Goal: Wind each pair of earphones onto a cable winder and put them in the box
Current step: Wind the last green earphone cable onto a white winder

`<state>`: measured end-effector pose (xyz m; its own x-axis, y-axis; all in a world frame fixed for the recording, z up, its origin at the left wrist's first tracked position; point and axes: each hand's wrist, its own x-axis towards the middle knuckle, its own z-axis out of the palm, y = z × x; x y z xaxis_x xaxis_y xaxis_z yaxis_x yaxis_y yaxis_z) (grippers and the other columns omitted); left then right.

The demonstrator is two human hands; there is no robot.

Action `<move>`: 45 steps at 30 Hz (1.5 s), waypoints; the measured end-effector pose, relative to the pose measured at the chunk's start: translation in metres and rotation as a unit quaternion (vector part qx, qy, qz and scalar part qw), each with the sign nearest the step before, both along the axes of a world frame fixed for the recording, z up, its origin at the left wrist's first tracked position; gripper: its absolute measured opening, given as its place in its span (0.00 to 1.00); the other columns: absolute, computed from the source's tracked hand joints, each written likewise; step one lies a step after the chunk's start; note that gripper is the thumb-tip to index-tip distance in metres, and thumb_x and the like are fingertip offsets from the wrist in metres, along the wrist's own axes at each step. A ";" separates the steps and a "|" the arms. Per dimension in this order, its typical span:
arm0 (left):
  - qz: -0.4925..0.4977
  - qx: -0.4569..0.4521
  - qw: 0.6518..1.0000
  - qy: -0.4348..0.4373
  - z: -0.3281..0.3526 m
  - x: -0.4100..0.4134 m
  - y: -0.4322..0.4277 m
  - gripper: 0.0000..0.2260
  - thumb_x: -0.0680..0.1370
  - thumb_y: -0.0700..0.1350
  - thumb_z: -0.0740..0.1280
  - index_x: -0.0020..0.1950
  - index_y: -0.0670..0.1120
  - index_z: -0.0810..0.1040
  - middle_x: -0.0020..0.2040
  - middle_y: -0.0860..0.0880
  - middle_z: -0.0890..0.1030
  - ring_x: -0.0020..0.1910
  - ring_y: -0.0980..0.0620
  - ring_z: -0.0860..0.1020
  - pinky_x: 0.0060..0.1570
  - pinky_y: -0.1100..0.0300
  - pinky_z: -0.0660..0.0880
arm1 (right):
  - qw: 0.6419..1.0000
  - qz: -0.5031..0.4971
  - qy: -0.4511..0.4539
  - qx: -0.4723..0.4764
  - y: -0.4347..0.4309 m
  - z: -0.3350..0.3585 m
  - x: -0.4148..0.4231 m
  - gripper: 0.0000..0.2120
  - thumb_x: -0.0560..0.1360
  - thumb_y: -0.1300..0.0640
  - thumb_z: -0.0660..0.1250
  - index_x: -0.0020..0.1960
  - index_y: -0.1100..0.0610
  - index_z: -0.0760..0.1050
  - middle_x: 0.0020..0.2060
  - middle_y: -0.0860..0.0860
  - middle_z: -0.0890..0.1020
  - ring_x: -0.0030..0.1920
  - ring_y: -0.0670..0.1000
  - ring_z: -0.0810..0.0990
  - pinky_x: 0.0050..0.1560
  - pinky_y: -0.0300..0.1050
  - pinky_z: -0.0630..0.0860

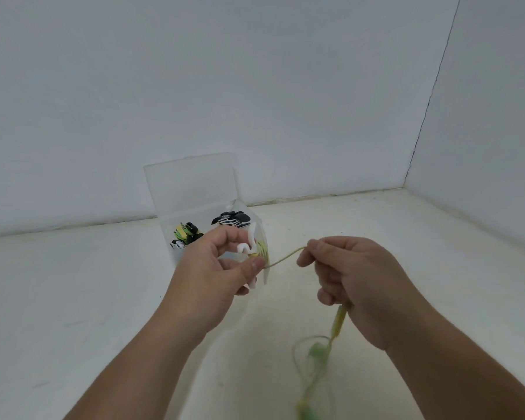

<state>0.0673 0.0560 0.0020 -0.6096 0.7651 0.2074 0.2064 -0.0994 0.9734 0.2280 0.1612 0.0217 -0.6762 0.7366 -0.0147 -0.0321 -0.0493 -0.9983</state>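
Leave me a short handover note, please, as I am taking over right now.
Left hand holds the white winder, some yellow-green cable already wound on it.
Right hand pinches the cable, taut between the hands; the rest hangs below with the earbuds, blurred.
The open box behind holds wound pairs.
Left to do: finish winding, then box this pair.

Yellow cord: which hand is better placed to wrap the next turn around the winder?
Right, probably. The right hand pinches the yellow cord just beside the white winder, with the loose rest hanging below it. The left hand is occupied holding the white winder.
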 end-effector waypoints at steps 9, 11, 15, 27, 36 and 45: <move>-0.024 -0.012 0.976 -0.214 0.004 0.003 0.001 0.05 0.74 0.40 0.72 0.47 0.41 0.79 0.31 0.48 0.78 0.30 0.52 0.77 0.29 0.62 0.76 | 0.980 0.152 -0.051 0.117 -0.008 0.014 0.011 0.11 0.75 0.60 0.67 0.36 0.58 0.83 0.23 0.48 0.65 0.25 0.47 0.60 0.27 0.38 0.60; -0.042 0.011 0.945 -0.323 0.008 0.002 0.000 0.09 0.70 0.42 0.71 0.47 0.39 0.79 0.36 0.45 0.78 0.28 0.53 0.77 0.26 0.64 0.76 | 0.961 0.200 -0.108 0.160 -0.012 0.017 0.011 0.10 0.74 0.60 0.67 0.36 0.58 0.83 0.22 0.46 0.65 0.25 0.47 0.60 0.29 0.41 0.59; -0.046 0.023 0.913 -0.405 0.010 -0.001 -0.002 0.13 0.68 0.41 0.71 0.50 0.37 0.80 0.44 0.42 0.82 0.27 0.54 0.77 0.25 0.66 0.76 | 0.947 0.184 -0.161 0.209 -0.014 0.017 0.010 0.12 0.75 0.61 0.66 0.35 0.58 0.83 0.21 0.44 0.65 0.25 0.45 0.61 0.32 0.42 0.61; 0.015 0.001 0.982 -0.189 -0.004 0.009 0.006 0.10 0.76 0.40 0.71 0.54 0.37 0.76 0.31 0.49 0.80 0.30 0.53 0.78 0.32 0.61 0.77 | 0.935 0.216 -0.175 0.220 -0.018 0.017 0.008 0.10 0.78 0.60 0.66 0.43 0.59 0.85 0.20 0.38 0.72 0.25 0.37 0.71 0.31 0.28 0.63; 0.022 0.007 0.988 -0.150 -0.009 0.013 0.009 0.10 0.76 0.42 0.72 0.53 0.38 0.76 0.33 0.49 0.81 0.32 0.52 0.79 0.34 0.58 0.77 | 0.926 0.248 -0.180 0.219 -0.021 0.021 0.009 0.10 0.79 0.62 0.65 0.45 0.61 0.85 0.19 0.38 0.72 0.25 0.37 0.72 0.29 0.26 0.64; 0.018 0.019 0.990 -0.138 -0.011 0.016 0.009 0.10 0.75 0.42 0.73 0.52 0.40 0.76 0.36 0.48 0.82 0.34 0.49 0.82 0.38 0.54 0.76 | 0.920 0.271 -0.177 0.223 -0.022 0.020 0.008 0.10 0.79 0.62 0.65 0.46 0.61 0.85 0.19 0.37 0.71 0.25 0.37 0.72 0.28 0.25 0.64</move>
<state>0.0832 0.0655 -0.0092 -0.6740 0.7366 0.0566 -0.0633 -0.1340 0.9890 0.2363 0.1395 0.0415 -0.9564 0.2800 -0.0831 0.2084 0.4548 -0.8659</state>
